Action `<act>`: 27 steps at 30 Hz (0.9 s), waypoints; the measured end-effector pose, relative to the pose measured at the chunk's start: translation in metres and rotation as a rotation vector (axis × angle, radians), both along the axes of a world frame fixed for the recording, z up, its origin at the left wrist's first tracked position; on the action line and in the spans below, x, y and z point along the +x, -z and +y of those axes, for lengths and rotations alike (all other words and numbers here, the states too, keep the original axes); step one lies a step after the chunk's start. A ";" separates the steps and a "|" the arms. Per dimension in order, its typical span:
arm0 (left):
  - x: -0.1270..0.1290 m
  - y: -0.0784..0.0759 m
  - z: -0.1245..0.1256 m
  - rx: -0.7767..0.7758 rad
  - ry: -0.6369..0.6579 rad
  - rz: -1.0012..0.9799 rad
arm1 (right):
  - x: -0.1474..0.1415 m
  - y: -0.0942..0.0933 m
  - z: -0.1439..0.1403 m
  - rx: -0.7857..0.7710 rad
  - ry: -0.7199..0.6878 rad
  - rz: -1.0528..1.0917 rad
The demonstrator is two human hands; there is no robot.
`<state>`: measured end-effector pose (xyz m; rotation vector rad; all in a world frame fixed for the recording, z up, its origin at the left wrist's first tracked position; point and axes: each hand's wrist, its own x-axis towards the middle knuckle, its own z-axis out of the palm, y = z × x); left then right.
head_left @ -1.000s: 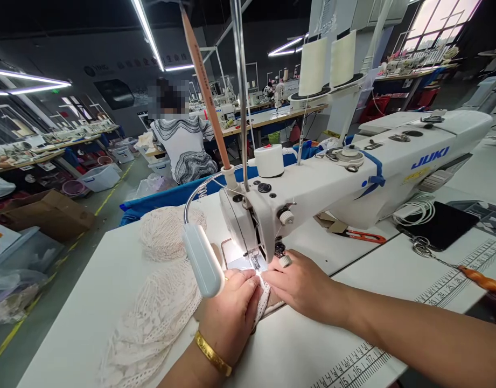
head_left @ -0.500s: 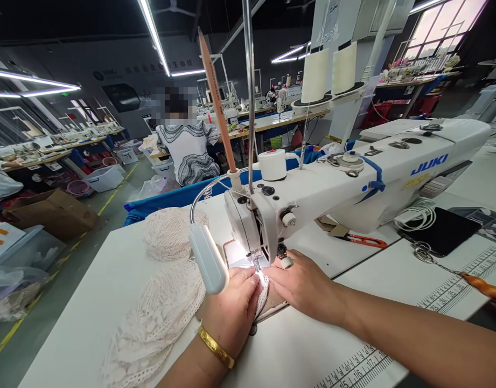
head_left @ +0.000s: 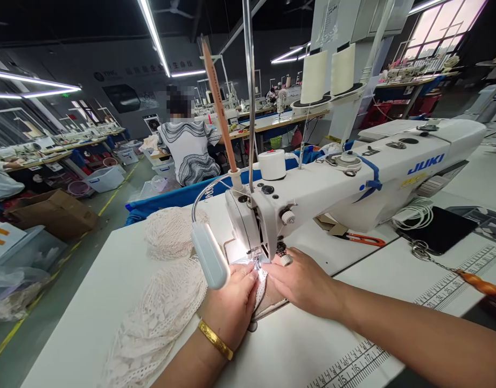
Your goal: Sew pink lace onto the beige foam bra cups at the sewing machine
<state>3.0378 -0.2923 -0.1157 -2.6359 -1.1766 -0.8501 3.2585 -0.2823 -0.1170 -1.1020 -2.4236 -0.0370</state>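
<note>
My left hand [head_left: 231,307], with a gold bangle on the wrist, presses flat on a strip of cream lace [head_left: 261,280] just in front of the needle of a white JUKI sewing machine [head_left: 353,178]. My right hand [head_left: 304,283] lies beside it on the right, fingertips on the same strip at the presser foot. More cream lace [head_left: 159,318] trails off to the left across the white table [head_left: 90,302]. A white gooseneck lamp [head_left: 209,256] hangs over my left hand and hides part of it.
Red snips [head_left: 363,240], a black phone [head_left: 439,229], a white cable coil and an orange-handled tool on a chain [head_left: 476,284] lie right of the machine. Two thread cones stand behind it. A person in a striped top sits at another table at the back.
Both hands have crept slightly toward the needle with the lace strip. The view has shifted a little to the left and up.
</note>
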 end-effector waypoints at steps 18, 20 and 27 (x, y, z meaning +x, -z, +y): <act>0.002 -0.015 -0.009 -0.262 -0.013 -0.086 | 0.000 0.005 0.001 0.073 -0.218 0.157; 0.001 -0.016 -0.007 -0.365 -0.007 -0.090 | 0.001 0.005 0.001 0.052 -0.195 0.193; -0.002 -0.017 0.005 -0.551 -0.021 -0.197 | -0.001 -0.005 0.000 -0.120 -0.121 0.350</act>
